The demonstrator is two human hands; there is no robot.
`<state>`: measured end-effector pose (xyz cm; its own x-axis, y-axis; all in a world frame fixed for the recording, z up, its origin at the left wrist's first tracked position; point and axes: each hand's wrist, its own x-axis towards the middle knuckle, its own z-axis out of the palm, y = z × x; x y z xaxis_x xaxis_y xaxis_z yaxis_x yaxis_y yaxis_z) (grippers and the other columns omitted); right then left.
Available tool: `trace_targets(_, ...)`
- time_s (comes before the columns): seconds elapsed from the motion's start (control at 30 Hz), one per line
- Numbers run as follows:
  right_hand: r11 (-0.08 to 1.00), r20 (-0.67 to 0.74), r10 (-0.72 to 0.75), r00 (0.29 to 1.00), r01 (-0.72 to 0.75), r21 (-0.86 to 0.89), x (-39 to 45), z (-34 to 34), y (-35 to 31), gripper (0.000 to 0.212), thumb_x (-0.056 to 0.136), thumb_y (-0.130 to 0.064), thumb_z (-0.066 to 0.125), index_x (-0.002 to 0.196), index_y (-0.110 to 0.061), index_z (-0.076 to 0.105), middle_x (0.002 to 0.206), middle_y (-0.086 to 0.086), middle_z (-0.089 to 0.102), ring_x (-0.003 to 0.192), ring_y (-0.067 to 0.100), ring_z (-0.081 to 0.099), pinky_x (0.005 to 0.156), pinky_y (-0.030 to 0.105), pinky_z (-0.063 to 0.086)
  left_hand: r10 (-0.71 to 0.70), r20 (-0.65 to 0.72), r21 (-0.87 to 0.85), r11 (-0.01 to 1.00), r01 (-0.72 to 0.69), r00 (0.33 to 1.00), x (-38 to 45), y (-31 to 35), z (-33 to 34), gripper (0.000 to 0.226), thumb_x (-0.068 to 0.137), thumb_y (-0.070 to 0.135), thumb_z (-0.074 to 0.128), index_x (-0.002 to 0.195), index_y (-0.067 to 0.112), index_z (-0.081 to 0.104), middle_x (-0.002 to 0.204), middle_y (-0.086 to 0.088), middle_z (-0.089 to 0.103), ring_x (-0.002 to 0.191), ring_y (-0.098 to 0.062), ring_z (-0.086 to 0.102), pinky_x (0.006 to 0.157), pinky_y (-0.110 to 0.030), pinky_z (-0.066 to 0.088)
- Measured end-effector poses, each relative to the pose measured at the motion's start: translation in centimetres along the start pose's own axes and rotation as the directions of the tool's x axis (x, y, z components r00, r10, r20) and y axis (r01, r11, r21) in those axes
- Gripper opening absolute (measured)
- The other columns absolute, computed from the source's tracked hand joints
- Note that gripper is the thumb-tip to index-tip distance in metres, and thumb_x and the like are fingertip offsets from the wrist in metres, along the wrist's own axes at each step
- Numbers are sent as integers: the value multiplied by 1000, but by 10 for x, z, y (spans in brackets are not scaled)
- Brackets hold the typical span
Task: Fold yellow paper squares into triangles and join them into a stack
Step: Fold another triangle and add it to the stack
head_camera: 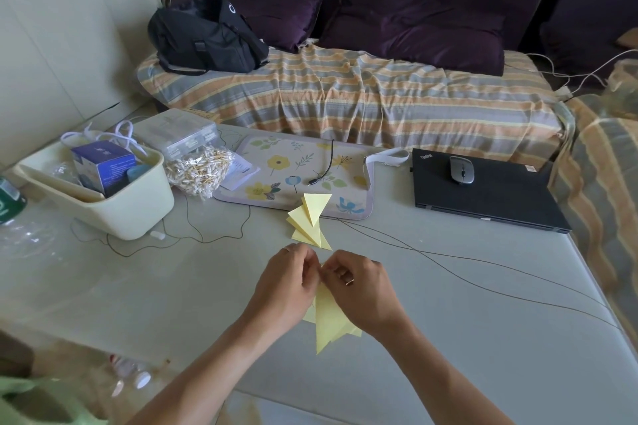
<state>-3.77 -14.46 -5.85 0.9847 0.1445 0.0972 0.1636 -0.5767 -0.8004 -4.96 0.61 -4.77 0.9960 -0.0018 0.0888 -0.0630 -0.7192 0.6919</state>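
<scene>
Folded yellow paper triangles (326,321) hang point-down between my two hands above the grey table (155,286). My left hand (286,286) and my right hand (359,290) meet at the top of this paper, fingers curled and pinching its upper edge; the exact grip is hidden by the knuckles. A second bunch of joined yellow triangles (310,221) lies on the table just beyond my hands, fanned out, its top overlapping the edge of the flowered mat (297,179).
A cream bin (138,214) with a blue box stands at the left, beside a bag of cotton swabs (198,169). A closed black laptop (483,193) with a grey mouse (461,169) lies at the right. Thin dark cables (448,272) cross the table. A sofa runs behind.
</scene>
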Motion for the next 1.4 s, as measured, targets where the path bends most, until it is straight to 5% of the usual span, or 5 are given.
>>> trace_targets(0.27, 993, -32, -105, 994, 103, -65, 2, 1, 4, 15, 85, -6, 63, 72, -14, 63, 65, -4, 60, 63, 15, 51, 57, 21, 39, 17, 4, -32, 999, -17, 1000, 0, -5, 1, 5, 96, 16, 61, 95, 20, 65, 90, 10, 67, 87, -10, 65, 79, -32, 55)
trace_targets(0.6, 998, -86, -23, 996, 17, -62, 3, 0, 6, 13, 87, -11, 66, 75, -13, 67, 68, -6, 64, 64, 12, 56, 59, 19, 42, -38, -149, -33, 999, 34, 988, -1, 1, 0, 10, 86, 14, 70, 79, 20, 67, 73, 15, 67, 69, -2, 63, 66, -25, 53)
trace_targets(0.93, 968, -15, -178, 984, 173, -181, 2, 0, 9, 9, 89, -11, 67, 81, -14, 68, 73, -11, 56, 65, 9, 49, 58, 9, 35, -2, -19, 21, 1000, 2, 1000, 0, 0, -1, 8, 85, 18, 72, 80, 24, 75, 72, 18, 70, 70, -1, 65, 68, -23, 55)
trace_targets(1.2, 974, -63, -105, 992, 90, -207, 1, 2, 7, 11, 88, -10, 60, 78, -10, 64, 76, -1, 65, 70, 18, 57, 60, 29, 45, -67, -55, 46, 997, 69, 996, -2, 5, -2, 6, 84, 17, 70, 80, 20, 71, 73, 14, 67, 70, -2, 62, 57, -7, 40)
trace_targets(1.4, 972, -10, -136, 991, 132, -192, 0, 2, 5, 9, 90, -12, 64, 82, -14, 69, 77, -12, 58, 69, 7, 51, 60, 9, 36, -46, 3, 68, 997, 46, 999, -3, 4, -2, 5, 87, 20, 70, 85, 19, 75, 79, 12, 70, 76, -4, 65, 73, -28, 56)
